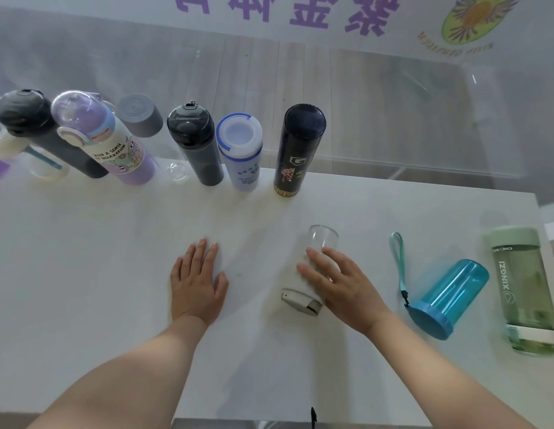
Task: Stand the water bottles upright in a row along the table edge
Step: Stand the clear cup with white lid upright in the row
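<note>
Now right hand (334, 281) with fingers spread over a white bottle (309, 274) lying mid-table, left hand (196, 281) flat, fingers together on the white table (114, 258), upright bottles (238, 150) lining the far edge, blue bottle (448, 297) and green bottle (524, 289) lying at right.

White table (114, 274). Upper left of frame: matte black bottle (37, 131); lilac-and-white bottle (114, 144) with cartoon print, black lettering, translucent purple lid; grey cap (139, 114). Upper centre: smoky dark-grey bottle (198, 150), black lid; pale blue-white bottle (241, 150), blue rim ring, dark script; black bottle (295, 150), white logo, orange-red figure, gold dotted band at base. Centre: clear-and-white bottle (306, 274), grey cap end. Right: translucent teal bottle (448, 298), teal strap; translucent green bottle (526, 292), white lettering, mint lid.
</note>
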A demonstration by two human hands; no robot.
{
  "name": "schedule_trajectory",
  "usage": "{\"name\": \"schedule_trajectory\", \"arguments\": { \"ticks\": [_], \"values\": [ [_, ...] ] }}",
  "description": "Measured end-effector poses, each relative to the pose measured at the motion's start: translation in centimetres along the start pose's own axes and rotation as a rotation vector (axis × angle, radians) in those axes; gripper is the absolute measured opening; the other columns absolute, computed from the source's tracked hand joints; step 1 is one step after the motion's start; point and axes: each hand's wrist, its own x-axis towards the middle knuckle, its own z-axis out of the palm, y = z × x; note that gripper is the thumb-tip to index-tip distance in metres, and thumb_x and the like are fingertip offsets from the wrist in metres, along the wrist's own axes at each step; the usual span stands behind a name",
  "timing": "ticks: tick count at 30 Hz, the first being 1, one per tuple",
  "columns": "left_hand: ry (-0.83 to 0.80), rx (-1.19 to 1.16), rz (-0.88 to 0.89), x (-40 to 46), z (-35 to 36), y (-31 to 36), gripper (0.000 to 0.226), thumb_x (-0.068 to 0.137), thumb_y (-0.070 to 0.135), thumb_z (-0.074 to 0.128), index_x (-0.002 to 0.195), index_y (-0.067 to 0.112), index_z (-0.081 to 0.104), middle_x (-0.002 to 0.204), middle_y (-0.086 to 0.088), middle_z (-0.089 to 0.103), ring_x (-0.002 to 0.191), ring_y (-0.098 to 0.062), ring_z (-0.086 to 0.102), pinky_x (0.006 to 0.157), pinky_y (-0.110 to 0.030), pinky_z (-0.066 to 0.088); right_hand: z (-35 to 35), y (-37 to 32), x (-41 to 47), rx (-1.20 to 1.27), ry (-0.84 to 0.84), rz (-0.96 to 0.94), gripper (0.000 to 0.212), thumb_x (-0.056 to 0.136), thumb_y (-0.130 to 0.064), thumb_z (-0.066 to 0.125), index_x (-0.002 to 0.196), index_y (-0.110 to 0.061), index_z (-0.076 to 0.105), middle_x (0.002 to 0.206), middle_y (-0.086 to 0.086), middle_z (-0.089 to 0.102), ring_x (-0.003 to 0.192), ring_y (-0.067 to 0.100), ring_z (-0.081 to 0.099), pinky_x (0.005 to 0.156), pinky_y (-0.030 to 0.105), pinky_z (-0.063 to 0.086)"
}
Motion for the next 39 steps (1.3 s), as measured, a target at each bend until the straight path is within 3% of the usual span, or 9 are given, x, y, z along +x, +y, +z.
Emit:
{"name": "schedule_trajectory", "arguments": {
  "ticks": [5,7,11,14,17,20,25,31,39],
  "values": [
    [-0.007,0.006,-0.004,0.0,0.0,-0.1,0.064,0.084,0.041,0.033,0.145,0.024,0.034,0.155,-0.002,0.031,0.142,-0.021,0.026,0.114,-0.041,0.015,-2.0,-1.5,0.1,0.250,0.068,0.263,0.085,0.067,-0.027,0.083,0.142,-0.020,0.041,0.146,0.007,0.046,0.129,0.031,0.042,0.099,0.045,0.049],
    [-0.004,0.005,-0.005,0.0,0.0,0.0,0.064,0.084,0.041,0.033,0.145,0.024,0.035,0.154,-0.002,0.032,0.142,-0.021,0.026,0.114,-0.041,0.015,-2.6,-2.1,0.0,0.327,0.117,0.384,0.087,0.067,-0.031,0.082,0.142,-0.022,0.039,0.146,0.004,0.045,0.129,0.027,0.044,0.094,0.037,0.051],
    [-0.004,0.002,-0.003,0.0,-0.1,0.0,0.064,0.084,0.042,0.033,0.145,0.024,0.035,0.155,-0.002,0.031,0.142,-0.021,0.025,0.114,-0.041,0.014,-3.2,-2.7,-0.2,0.502,0.209,0.642,0.093,0.063,-0.025,0.089,0.141,-0.023,0.038,0.140,-0.009,0.046,0.124,0.016,0.045,0.095,0.023,0.039],
    [-0.005,0.002,-0.003,0.0,-0.1,0.0,0.064,0.084,0.041,0.033,0.145,0.024,0.035,0.154,-0.002,0.032,0.142,-0.022,0.026,0.114,-0.041,0.015,-3.6,-2.8,0.3,0.588,0.291,0.813,0.084,0.064,-0.023,0.088,0.134,-0.029,0.043,0.131,-0.014,0.051,0.121,0.011,0.050,0.096,0.023,0.041],
    [-0.004,0.004,-0.001,0.0,-0.1,0.1,0.064,0.083,0.041,0.033,0.144,0.023,0.036,0.154,-0.003,0.033,0.141,-0.022,0.028,0.114,-0.041,0.015,-4.2,-2.3,1.3,0.690,0.364,0.968,0.067,0.067,-0.032,0.086,0.119,-0.043,0.044,0.120,-0.018,0.059,0.109,0.002,0.056,0.091,0.010,0.040],
    [-0.007,0.004,-0.002,0.0,-0.1,0.1,0.064,0.083,0.041,0.033,0.145,0.023,0.036,0.154,-0.003,0.033,0.141,-0.022,0.028,0.114,-0.041,0.015,-4.4,-1.2,2.0,0.815,0.359,1.086,0.055,0.068,-0.038,0.084,0.109,-0.047,0.048,0.112,-0.020,0.064,0.101,0.003,0.064,0.087,0.024,0.050],
    [0.000,0.006,-0.002,0.0,-0.2,0.1,0.063,0.084,0.040,0.034,0.144,0.022,0.036,0.154,-0.003,0.033,0.142,-0.022,0.027,0.114,-0.041,0.015,-4.5,0.6,3.6,0.873,0.336,1.087,0.050,0.070,-0.038,0.083,0.102,-0.050,0.047,0.109,-0.026,0.063,0.094,-0.007,0.064,0.081,0.022,0.050],
    [-0.010,0.013,-0.010,0.0,-0.1,0.0,0.063,0.084,0.039,0.033,0.145,0.024,0.034,0.155,-0.001,0.031,0.143,-0.019,0.024,0.115,-0.041,0.015,-4.8,3.2,7.3,0.896,0.330,1.062,0.049,0.069,-0.044,0.082,0.100,-0.053,0.044,0.118,-0.014,0.064,0.097,0.008,0.068,0.072,0.012,0.049],
    [-0.015,0.015,-0.011,0.2,0.1,-0.1,0.063,0.084,0.038,0.034,0.146,0.023,0.034,0.155,-0.001,0.030,0.143,-0.020,0.025,0.115,-0.042,0.017,-5.2,6.6,11.9,0.827,0.313,1.008,0.053,0.075,-0.038,0.080,0.112,-0.036,0.042,0.114,-0.007,0.063,0.095,0.013,0.063,0.062,-0.003,0.038]
  ]
}}
